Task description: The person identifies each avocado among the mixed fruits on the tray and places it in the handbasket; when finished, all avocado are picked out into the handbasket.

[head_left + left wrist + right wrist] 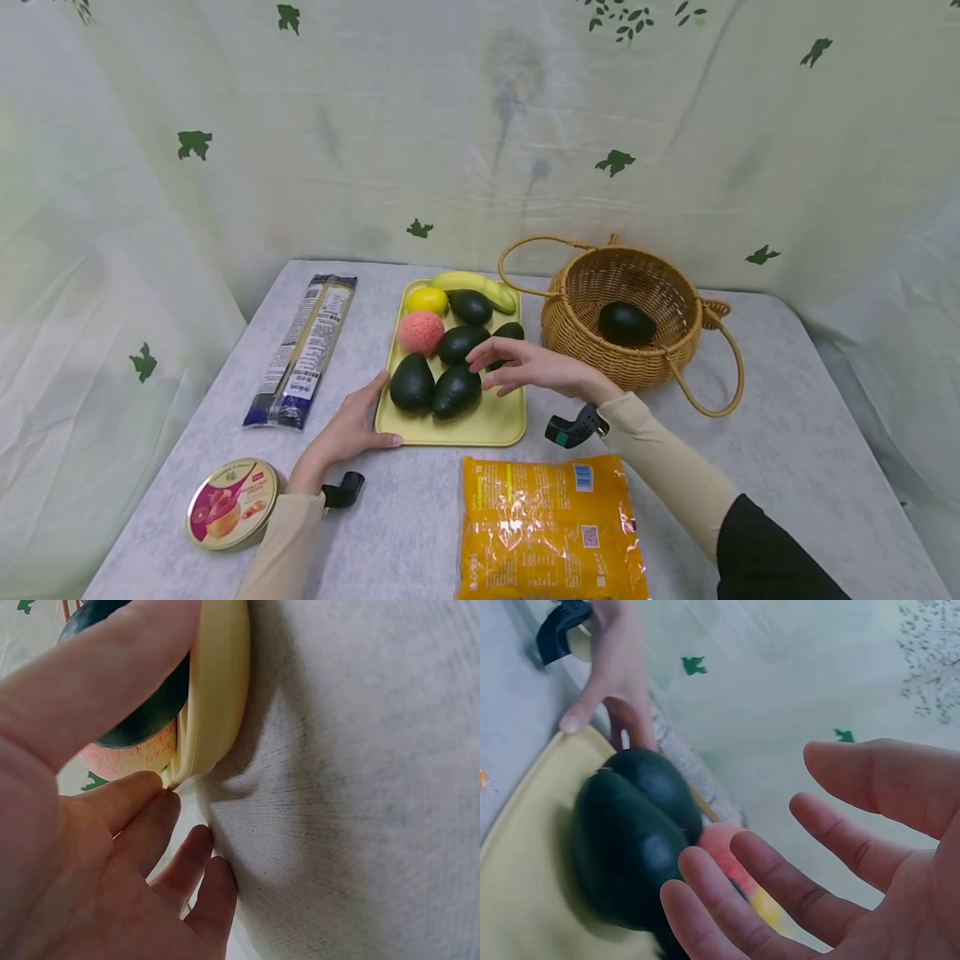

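On the yellow tray lie several dark green avocados, a pink peach-like ball, a lemon and a banana. My left hand rests at the tray's near left corner, thumb at the front edge and the other fingers along the left side. Over the right part of the tray hovers my right hand, fingers spread and loosely bent with nothing between them. In the right wrist view its fingertips overlap the lower part of the nearest avocado.
Right of the tray stands a wicker basket with looped handles and one avocado inside. A long printed packet lies to the left, a round tin at the front left. An orange plastic bag lies in front.
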`<state>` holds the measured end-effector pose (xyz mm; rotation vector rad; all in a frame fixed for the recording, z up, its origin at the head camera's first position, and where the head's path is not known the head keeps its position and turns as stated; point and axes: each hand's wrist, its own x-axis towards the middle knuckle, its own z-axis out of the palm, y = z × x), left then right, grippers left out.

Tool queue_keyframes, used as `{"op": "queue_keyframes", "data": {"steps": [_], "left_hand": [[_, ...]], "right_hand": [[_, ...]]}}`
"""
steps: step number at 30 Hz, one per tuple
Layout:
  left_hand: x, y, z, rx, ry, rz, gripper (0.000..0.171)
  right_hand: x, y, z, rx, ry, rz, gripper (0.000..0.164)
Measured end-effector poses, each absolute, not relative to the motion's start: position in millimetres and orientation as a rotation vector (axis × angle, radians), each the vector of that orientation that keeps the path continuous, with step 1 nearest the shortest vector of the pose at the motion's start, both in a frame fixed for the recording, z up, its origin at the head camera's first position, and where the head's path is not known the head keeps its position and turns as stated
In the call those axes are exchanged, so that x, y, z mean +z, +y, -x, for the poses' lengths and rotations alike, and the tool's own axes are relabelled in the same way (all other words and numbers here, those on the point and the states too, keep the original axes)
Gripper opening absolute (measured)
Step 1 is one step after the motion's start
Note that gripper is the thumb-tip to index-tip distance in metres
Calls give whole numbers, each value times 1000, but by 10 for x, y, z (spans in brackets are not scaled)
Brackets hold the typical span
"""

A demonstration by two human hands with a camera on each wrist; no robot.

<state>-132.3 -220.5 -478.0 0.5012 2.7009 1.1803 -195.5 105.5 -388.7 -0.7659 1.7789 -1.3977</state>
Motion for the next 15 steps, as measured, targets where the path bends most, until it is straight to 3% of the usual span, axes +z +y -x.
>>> {"op": "queue_keyframes", "data": {"steps": [15], "left_hand": [[-4799,-2214,1323,1186,2701,-499,104]], "right_hand": [[-4211,777,1892,-1146,2102,875,52]]}}
